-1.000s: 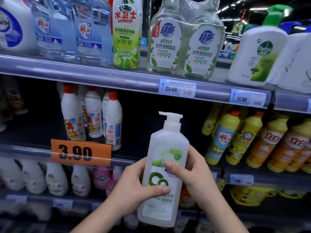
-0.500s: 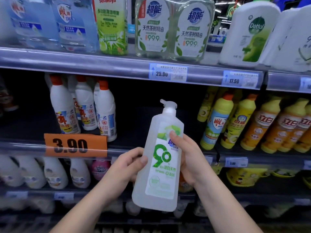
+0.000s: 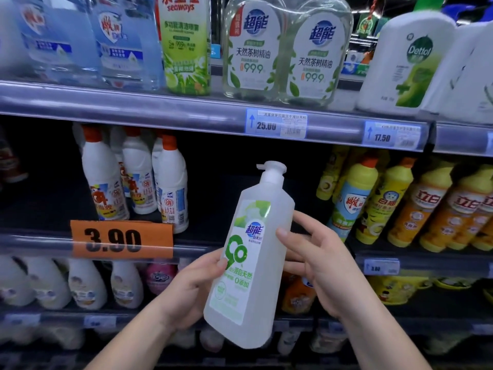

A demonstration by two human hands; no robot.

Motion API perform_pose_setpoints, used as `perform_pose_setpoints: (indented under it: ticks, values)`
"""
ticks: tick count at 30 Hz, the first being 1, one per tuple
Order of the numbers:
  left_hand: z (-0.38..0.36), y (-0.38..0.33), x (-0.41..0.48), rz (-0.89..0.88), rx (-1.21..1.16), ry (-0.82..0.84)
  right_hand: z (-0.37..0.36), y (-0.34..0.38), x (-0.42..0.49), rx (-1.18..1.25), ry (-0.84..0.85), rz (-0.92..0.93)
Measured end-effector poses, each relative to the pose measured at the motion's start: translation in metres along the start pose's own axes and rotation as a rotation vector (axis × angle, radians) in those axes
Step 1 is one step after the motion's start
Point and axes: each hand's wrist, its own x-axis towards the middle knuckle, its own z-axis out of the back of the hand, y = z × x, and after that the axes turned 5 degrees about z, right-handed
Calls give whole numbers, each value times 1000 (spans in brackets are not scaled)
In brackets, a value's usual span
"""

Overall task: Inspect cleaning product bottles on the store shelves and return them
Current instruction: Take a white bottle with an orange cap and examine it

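Blue jugs (image 3: 125, 41): two are standing on the top shelf, above the orange price sign.
White bottles (image 3: 172, 188): a group with orange caps is standing upright on the middle shelf, just above the orange price sign.
Orange price sign (image 3: 121, 239): it is hanging on the middle shelf's rail and showing 3.90.
Seaways bottle (image 3: 186, 49): a green one is standing on the top shelf, above and right of the orange price sign.
Left hand (image 3: 190, 287): it is gripping the pump bottle's lower left edge, below and right of the orange price sign, with the thumb lying on the front label and the fingers curling behind.
Pump bottle (image 3: 250, 263): clear, with a white pump and a green label, it is being held in the air in front of the shelves, right of the orange price sign. It is leaning top to the right, and its label is facing the camera.
Twin clear bottles (image 3: 288, 52): they are standing touching on the top shelf, high and right of the orange price sign.
Right hand (image 3: 317, 268): it is holding the pump bottle's right side, well right of the orange price sign, with the thumb tip pressing the front and the fingers spreading behind.
Yellow bottles (image 3: 354, 198): a row is leaning on the middle shelf, far right of the orange price sign.
Dettol bottle (image 3: 408, 62): a white one is standing on the top shelf, farthest right of the orange price sign.
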Motion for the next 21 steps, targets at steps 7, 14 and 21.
perform_pose_setpoints:
  ticks: [7, 14, 21]
  values:
    - [0, 3, 14, -149, 472, -159, 5, -10, 3, -157, 19, 30]
    - [16, 10, 22, -213, 793, -227, 10, -19, -1, -384, 37, 194]
    - [16, 0, 30, -235, 824, -222, 17, -15, 5, -382, 6, 237]
